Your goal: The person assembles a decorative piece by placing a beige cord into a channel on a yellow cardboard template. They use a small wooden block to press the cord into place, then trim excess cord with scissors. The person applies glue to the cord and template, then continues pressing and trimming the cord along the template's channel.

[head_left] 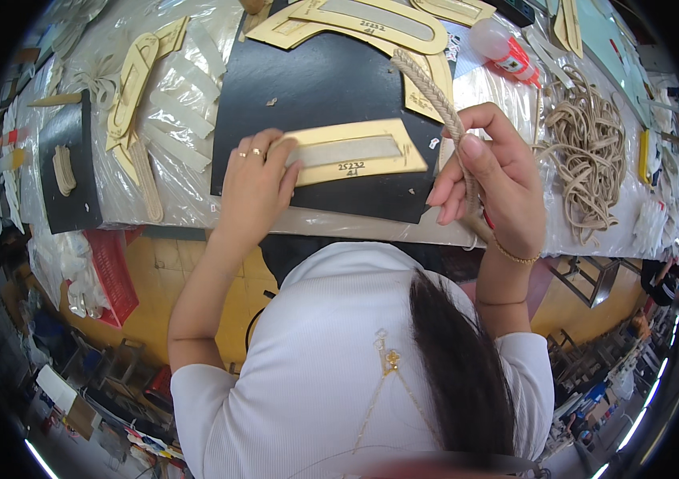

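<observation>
Template (381, 164), open board (315, 92) beyond far edge

Desk: covered by a shiny clear plastic sheet (182, 190).
Left half: pale strips (184, 120) spread in a row; a loose curl of whitish ribbon (100, 82) nearer the left edge.
Far edge: a see-through bottle (492, 41) with a red label, lying on its side; a dark box (515, 9) just beyond.
Far right corner: a pale green panel (609, 49).
Right edge: a narrow yellow object (644, 156), too small to identify.
Below the near left corner: a red basket (116, 275) beside whitish plastic (72, 267).
Floor: yellow (156, 275), with a metal frame (601, 281) near the right.
</observation>
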Demonstrator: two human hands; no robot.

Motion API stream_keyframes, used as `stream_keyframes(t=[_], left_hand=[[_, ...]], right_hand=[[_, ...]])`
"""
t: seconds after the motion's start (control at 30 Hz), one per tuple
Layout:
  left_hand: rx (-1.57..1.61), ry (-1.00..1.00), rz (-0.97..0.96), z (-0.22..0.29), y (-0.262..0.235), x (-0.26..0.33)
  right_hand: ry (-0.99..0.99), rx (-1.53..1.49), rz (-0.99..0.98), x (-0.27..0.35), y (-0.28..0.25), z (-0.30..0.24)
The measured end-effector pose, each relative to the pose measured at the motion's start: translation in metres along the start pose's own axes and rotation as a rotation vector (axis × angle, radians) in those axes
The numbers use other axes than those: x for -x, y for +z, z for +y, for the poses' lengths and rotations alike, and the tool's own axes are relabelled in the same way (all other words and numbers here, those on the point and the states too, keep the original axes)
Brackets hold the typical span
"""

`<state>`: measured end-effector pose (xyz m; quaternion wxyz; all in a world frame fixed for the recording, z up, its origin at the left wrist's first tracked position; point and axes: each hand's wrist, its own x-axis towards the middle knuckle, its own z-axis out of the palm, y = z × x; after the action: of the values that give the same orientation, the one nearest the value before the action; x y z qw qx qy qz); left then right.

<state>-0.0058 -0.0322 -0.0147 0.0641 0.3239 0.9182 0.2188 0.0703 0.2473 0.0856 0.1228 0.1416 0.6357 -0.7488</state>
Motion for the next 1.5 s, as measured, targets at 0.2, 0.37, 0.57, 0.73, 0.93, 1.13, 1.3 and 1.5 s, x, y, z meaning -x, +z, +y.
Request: stream_keyframes(t=[0.2, 0.37, 0.57, 0.73, 0.93, 1.13, 1.3, 1.5], left_hand=[[0.336, -0.126, -0.494, 0.021, -0.003, 0.025], [0.037, 0.505, -0.019, 0.003, 0.003, -0.013], [0.021, 0.678, -0.158, -0.015, 0.016, -0.038], [0.025, 0.525, 0.05, -0.008, 0.026, 0.0], [-0.032, 0.246, 0.251, 0.004, 0.046, 0.027], [0.086, 0.151, 0.308, -0.015, 0.038, 0.036], [0.265, 0.179, 0.353, -0.024, 0.04, 0.031], [0.28, 0.197, 0.337, -0.027, 0.041, 0.031]], right_hand=[[0.01, -0.117, -0.034, 0.0, -0.003, 0.015], [-0.142, -0.096, 0.045, -0.006, 0.002, 0.03], [-0.126, -0.101, 0.093, 0.005, -0.01, 0.029], [-0.055, -0.094, 0.144, 0.007, -0.013, 0.028], [0.023, 0.2, 0.017, -0.025, 0.015, 0.055], [-0.077, 0.557, -0.122, -0.061, 0.035, 0.074], [-0.024, 0.68, -0.195, -0.075, 0.039, 0.074], [0.0, 0.722, -0.221, -0.078, 0.045, 0.081]])
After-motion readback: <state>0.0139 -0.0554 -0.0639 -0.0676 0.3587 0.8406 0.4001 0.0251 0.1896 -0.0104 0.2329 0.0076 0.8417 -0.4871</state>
